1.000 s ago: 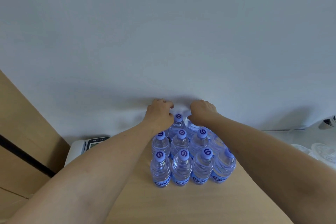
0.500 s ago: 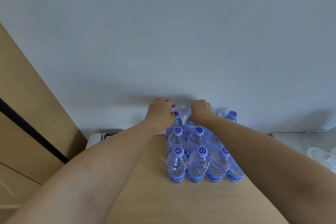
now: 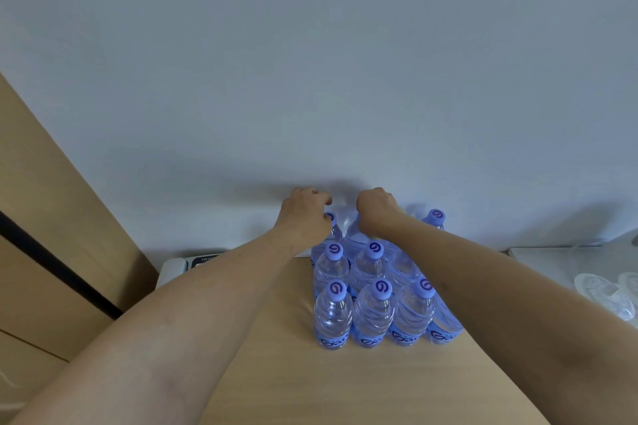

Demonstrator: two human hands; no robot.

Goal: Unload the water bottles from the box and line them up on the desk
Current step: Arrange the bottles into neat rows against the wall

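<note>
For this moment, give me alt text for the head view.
Two bare arms reach across a wooden desk to the back row of a block of upright water bottles, left hand and right hand curled over bottle tops by the white wall.

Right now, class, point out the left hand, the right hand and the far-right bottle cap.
left hand [image 3: 305, 214], head view, back of the hand.
right hand [image 3: 378, 209], head view, back of the hand.
far-right bottle cap [image 3: 437, 216], head view, cap top.

The bottle caps [image 3: 337, 289] each bear a dark spiral mark like a "9". The blue labels [image 3: 332, 342] on the front bottles show white lettering, cut off and unreadable. Print on the white device [image 3: 203, 259] is too small to read.
</note>
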